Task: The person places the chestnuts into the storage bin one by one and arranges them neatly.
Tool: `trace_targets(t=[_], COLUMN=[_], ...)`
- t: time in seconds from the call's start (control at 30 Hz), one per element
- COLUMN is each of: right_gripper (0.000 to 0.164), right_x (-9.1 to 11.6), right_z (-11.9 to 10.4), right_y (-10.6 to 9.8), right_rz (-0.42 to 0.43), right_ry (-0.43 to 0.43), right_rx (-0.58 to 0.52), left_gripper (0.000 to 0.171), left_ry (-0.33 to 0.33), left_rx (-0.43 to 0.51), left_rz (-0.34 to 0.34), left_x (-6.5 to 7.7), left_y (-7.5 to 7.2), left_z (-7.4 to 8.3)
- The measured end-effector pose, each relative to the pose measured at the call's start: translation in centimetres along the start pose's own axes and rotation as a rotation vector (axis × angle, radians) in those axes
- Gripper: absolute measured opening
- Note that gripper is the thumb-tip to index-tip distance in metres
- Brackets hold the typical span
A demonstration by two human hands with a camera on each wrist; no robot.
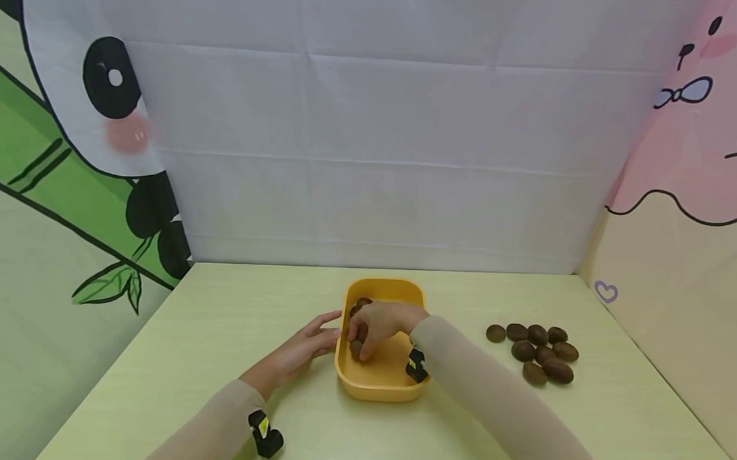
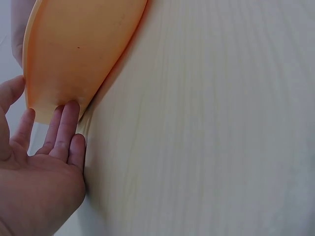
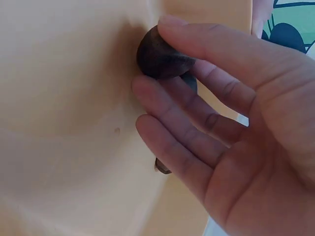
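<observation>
A yellow-orange plastic basin [image 1: 387, 392] stands on the table, some brown chestnuts [image 1: 364, 302] lying along its left inner side. Reaching into it, my right hand [image 1: 382, 325] pinches one dark brown chestnut [image 3: 162, 54] between thumb and fingers, low near the basin's floor. In the right wrist view, parts of other chestnuts [image 3: 164, 166] peek out behind the fingers. My left hand [image 1: 303, 349] is at the basin's left outer wall, fingers extended. The left wrist view has its fingertips [image 2: 71, 109] touching that wall [image 2: 78, 49].
On the table's right side lies a loose group of several chestnuts [image 1: 537, 335]. The pale wooden table [image 1: 244, 300] meets a white cloth backdrop [image 1: 383, 156] behind. Side panels with cartoon drawings [image 1: 111, 268] border it left and right.
</observation>
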State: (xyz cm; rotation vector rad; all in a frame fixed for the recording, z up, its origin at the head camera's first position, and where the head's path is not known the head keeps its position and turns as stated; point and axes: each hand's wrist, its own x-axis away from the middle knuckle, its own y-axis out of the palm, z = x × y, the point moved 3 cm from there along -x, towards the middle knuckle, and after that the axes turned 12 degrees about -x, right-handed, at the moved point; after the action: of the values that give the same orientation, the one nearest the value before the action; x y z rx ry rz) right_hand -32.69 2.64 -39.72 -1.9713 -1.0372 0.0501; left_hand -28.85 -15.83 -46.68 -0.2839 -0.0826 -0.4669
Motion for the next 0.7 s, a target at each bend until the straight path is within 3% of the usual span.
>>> trace_targets(t=[0.7], right_gripper=[0.029], right_x=[-0.23], right_z=[0.10], right_y=[-0.24], right_rz=[0.061], right_ry=[-0.031], right_rx=[-0.009], left_gripper=[0.064], left_ry=[0.011], left_rx=[-0.002], left_rz=[-0.005], left_x=[0.41], left_y=[-0.01], left_z=[0.32])
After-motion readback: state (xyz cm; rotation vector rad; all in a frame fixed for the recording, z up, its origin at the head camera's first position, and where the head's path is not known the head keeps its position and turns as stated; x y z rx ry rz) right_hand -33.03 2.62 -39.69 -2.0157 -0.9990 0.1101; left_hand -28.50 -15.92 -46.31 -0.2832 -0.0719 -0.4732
